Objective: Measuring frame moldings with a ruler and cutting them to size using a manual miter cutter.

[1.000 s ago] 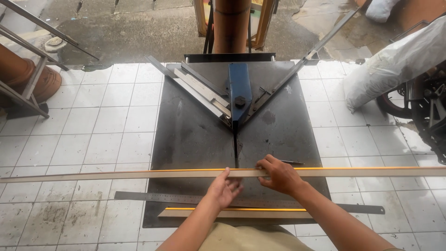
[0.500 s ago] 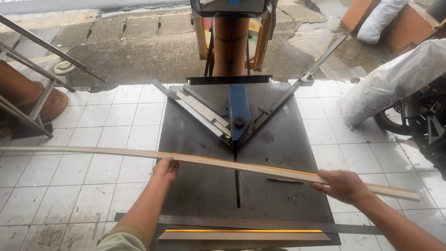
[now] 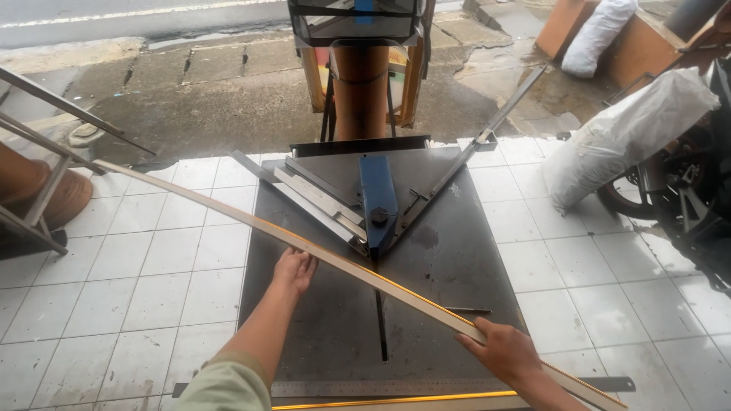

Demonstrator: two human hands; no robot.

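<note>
Here we are over the dark metal counter [image 3: 449, 266], and a long pale moulding strip [image 3: 335, 262] with a yellow edge lies slantwise across it, running from high on the left, out over the white floor tiles [image 3: 129, 274], down to the lower right corner of the view. The left hand [image 3: 293, 270] is flat against the strip near the middle of the counter, fingers [image 3: 304, 262] stretched out and pressed to its near side, not curled round it. The right hand [image 3: 502, 352] is down at the lower right, fingers wrapped over the strip and gripping it from above. The strip passes just in front of the blue cutter head [image 3: 378, 194], which sits at the point of a V made by two metal fences [image 3: 320, 199], one reaching left, one reaching right toward a long thin bar [image 3: 495, 122]. A dark slot [image 3: 381, 323] runs from under the strip toward the near edge. Along that near edge lies a steel ruler [image 3: 381, 388], and just below it a second yellow-edged strip [image 3: 396, 399]. Behind the counter stands a brown post [image 3: 360, 91]; off to the right a white sack [image 3: 632, 133] leans near a dark machine whose details I can't make out.
</note>
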